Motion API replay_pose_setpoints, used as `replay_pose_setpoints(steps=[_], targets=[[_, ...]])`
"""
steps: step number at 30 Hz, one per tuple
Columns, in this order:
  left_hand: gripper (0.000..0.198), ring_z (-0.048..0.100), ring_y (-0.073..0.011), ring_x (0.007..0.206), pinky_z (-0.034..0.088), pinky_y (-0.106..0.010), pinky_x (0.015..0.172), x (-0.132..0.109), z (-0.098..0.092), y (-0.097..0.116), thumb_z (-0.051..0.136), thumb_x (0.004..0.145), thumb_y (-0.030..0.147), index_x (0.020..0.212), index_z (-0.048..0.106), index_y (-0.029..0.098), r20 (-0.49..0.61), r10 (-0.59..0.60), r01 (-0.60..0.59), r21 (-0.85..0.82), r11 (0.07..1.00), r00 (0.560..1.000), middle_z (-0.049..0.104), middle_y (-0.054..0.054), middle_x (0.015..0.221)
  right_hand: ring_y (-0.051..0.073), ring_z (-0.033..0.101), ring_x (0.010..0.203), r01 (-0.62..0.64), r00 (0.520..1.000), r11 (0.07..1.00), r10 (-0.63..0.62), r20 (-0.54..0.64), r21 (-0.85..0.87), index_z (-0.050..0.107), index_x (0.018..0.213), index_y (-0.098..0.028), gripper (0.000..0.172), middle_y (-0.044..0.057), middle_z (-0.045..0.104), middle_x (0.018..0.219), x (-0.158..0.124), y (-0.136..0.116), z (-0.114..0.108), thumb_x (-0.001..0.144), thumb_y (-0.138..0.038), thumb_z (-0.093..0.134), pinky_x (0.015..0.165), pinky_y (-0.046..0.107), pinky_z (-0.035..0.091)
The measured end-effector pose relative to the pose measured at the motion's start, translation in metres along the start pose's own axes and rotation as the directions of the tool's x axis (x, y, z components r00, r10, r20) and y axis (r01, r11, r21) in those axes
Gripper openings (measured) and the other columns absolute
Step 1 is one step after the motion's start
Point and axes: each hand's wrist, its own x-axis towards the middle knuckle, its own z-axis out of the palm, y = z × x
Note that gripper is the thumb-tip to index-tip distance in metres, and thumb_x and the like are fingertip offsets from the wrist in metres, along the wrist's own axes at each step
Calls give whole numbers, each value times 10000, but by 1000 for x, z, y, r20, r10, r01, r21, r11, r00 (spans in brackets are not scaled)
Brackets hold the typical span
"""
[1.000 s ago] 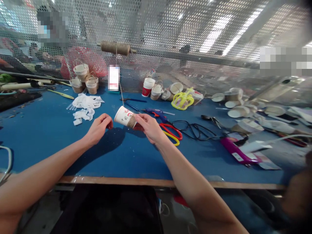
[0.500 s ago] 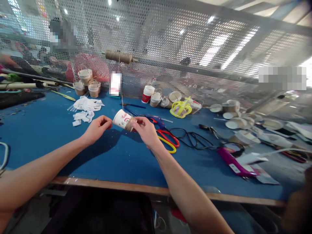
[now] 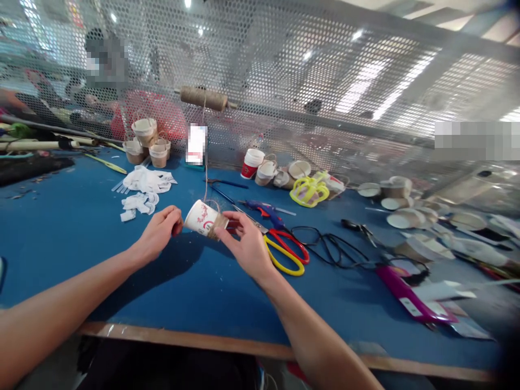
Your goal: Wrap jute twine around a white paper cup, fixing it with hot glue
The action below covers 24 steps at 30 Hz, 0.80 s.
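My right hand [image 3: 244, 238] grips the base end of a white paper cup [image 3: 200, 218], which lies tilted on its side above the table. Brown twine [image 3: 219, 223] is wound around that end of the cup. A strand of it runs up to the twine spool [image 3: 203, 98] on a rod at the mesh. My left hand [image 3: 164, 227] is beside the cup's open rim, its fingers curled in; whatever they may hold is hidden. Scissors [image 3: 286, 252] with red and yellow handles and a blue glue gun [image 3: 264, 211] lie just right of my right hand.
Twine-wrapped cups [image 3: 145, 141] stand at the back left behind crumpled white paper strips [image 3: 146, 181]. A phone [image 3: 196, 143] leans near the mesh. Further right are a yellow plastic frame [image 3: 309, 189], a black cable [image 3: 329, 246], a purple box [image 3: 414, 295] and several cups [image 3: 406, 216].
The view has shifted, so the table's things appear lower and farther right. The cup has turned slightly in my right hand, and my left fingers have curled in more beside the rim.
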Motion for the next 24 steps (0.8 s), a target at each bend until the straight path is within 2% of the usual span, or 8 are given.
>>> replay_pose_setpoints(steps=[4,8,17,19,24], targets=[[178,393,-97,535,312,-234,537,1,-3,12,474,761,249,600,473,174,-17,6,-6,18,1000,1000,448,47,550,161,603,798,77,997,995,-78,-20,-58,521,972,-171,333,84,601,958,-2,0,0,703,-341,621,732,340,508],[97,441,-104,561,349,-239,563,1,-6,18,528,723,228,650,521,164,-18,-38,39,47,998,999,497,37,576,172,602,810,79,996,992,-82,-24,-98,525,962,-177,325,80,599,949,-1,0,0,702,-346,623,726,348,511],[315,368,-95,494,290,-244,511,-1,-6,15,382,821,224,509,392,177,37,-80,83,-77,994,996,420,41,474,173,592,832,135,991,978,-132,34,-158,520,969,-206,308,62,594,951,-5,1,1,715,-350,617,744,362,507],[328,355,-92,474,282,-243,496,0,-6,15,382,822,237,501,404,175,43,-91,94,-84,992,995,409,43,455,164,589,828,151,988,974,-145,47,-167,518,972,-202,305,60,591,947,-6,0,1,720,-342,616,754,354,506],[69,429,-91,548,329,-233,536,4,-9,14,558,710,209,668,540,157,3,-74,74,-32,997,997,511,36,590,147,580,810,166,985,974,-158,62,-153,516,975,-190,308,58,578,944,-5,2,0,721,-329,622,754,338,510]])
